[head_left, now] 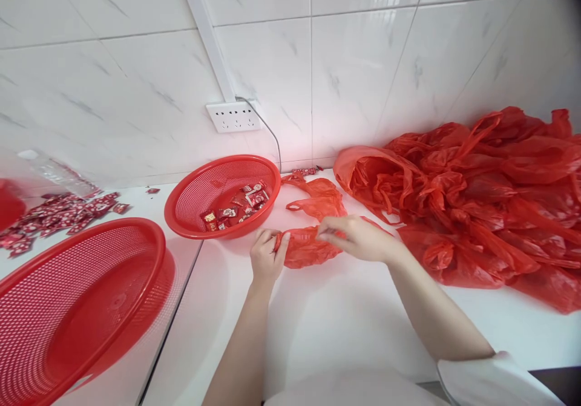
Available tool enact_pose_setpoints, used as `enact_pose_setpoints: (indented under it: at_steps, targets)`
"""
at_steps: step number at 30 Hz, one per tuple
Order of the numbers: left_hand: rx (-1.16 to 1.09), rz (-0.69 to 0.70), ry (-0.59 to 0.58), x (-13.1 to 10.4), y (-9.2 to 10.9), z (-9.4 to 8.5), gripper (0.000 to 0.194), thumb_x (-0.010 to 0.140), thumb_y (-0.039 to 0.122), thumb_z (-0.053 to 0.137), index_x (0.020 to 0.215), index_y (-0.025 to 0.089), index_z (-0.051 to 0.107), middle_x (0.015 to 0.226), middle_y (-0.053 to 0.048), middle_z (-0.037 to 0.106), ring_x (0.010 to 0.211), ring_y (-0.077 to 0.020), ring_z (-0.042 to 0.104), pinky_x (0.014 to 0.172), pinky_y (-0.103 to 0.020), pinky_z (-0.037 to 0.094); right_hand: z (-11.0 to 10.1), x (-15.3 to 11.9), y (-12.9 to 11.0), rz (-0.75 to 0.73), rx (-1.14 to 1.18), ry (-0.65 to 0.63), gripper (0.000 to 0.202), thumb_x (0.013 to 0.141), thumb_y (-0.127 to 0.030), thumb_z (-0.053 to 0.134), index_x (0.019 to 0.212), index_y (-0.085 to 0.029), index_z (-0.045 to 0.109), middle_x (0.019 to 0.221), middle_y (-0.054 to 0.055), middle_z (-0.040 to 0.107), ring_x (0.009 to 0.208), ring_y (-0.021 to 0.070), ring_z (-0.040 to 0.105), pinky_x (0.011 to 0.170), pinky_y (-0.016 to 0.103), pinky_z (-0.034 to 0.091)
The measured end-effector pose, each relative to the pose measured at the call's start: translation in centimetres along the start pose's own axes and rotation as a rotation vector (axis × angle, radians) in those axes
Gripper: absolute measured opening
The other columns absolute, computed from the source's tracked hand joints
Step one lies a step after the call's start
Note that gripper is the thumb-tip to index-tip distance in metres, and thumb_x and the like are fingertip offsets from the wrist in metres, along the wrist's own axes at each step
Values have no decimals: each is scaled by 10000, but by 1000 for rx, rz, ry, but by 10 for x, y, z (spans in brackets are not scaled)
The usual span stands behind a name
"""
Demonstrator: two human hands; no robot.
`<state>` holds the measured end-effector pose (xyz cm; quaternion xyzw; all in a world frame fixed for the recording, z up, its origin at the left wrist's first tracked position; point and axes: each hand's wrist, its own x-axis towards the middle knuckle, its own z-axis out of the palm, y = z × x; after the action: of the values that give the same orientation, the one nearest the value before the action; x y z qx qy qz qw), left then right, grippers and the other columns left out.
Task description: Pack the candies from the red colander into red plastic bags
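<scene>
Between my hands is a thin red plastic bag [305, 250], crumpled and held just above the white table. My left hand [267, 253] pinches its left end between thumb and fingers. At the bag's right side, my right hand [354, 236] has its fingers bent together against the plastic; the fingertips are partly hidden. Another red plastic bag [323, 195] lies flat behind, its handle loop towards the left. Just left of my left hand stands a red mesh basket [175, 227] with several small wrapped packets [256, 198] in it.
A bigger red basket [157, 242] stands at the near left. Behind it lie a heap of small red packets [59, 215] and a clear plastic bottle [63, 173]. Red plastic bags [481, 200] pile up at the right. A socket strip [233, 117] with a cable is on the tiled wall.
</scene>
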<state>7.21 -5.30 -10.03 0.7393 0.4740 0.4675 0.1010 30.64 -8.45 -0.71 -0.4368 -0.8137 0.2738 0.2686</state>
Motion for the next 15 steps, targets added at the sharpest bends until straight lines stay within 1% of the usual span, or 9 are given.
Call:
enact_pose_setpoints:
  at_steps: [3,5,7,9,11,12,13,14,15]
  targets:
    - [19,86,-31,-1,1,2,297,911,288,506,668,211,658,758,-64,660,780,-197,569,750,-327,459,25,13,7,11,-58,-117,206,969,-233,382,935,-216,585,782,4,636,660,142,566,590,241,383]
    - [69,146,-12,1,-2,0,289,908,264,510,657,203,641,747,-59,665,765,-190,570,740,-324,462,38,19,20,129,-190,-189,223,959,-171,360,951,-193,582,775,21,632,630,138,553,562,241,353]
    - [171,178,82,4,-5,-4,264,886,256,550,637,196,614,742,-55,668,741,-186,566,722,-322,463,44,20,34,279,-320,-256,230,929,-125,380,1009,-167,592,814,59,656,630,145,575,553,250,345]
    - [322,156,241,6,-3,-9,191,855,263,603,678,191,614,794,-68,672,764,-199,575,737,-336,468,45,17,43,386,-402,-271,253,878,-134,474,1107,-139,581,882,105,678,692,179,621,561,260,359]
    - [440,155,375,6,8,-11,93,838,252,621,775,184,632,863,-91,667,821,-223,599,781,-366,474,43,14,46,422,-436,-253,435,799,-151,583,1227,-113,524,916,134,684,758,232,650,569,271,381]
    - [460,193,376,4,18,-11,60,842,231,606,836,182,639,889,-99,665,852,-231,613,806,-375,478,43,13,45,430,-448,-249,537,759,-150,621,1277,-107,487,916,136,687,772,252,656,568,276,392]
    - [449,260,321,3,28,-9,69,851,202,582,879,184,642,900,-101,667,868,-229,627,822,-371,483,43,12,43,429,-451,-249,610,733,-148,641,1313,-109,457,908,130,690,772,261,659,564,279,403]
    - [414,337,192,0,40,-5,115,863,167,547,920,188,644,907,-96,673,872,-215,640,824,-350,493,44,12,40,415,-443,-250,636,724,-148,646,1327,-116,445,893,118,692,761,260,661,561,282,415]
    - [383,398,10,-2,50,-1,177,874,133,502,963,194,643,920,-90,680,869,-200,654,807,-324,505,45,13,37,389,-428,-252,611,739,-155,635,1322,-133,451,896,105,695,763,251,662,572,283,432]
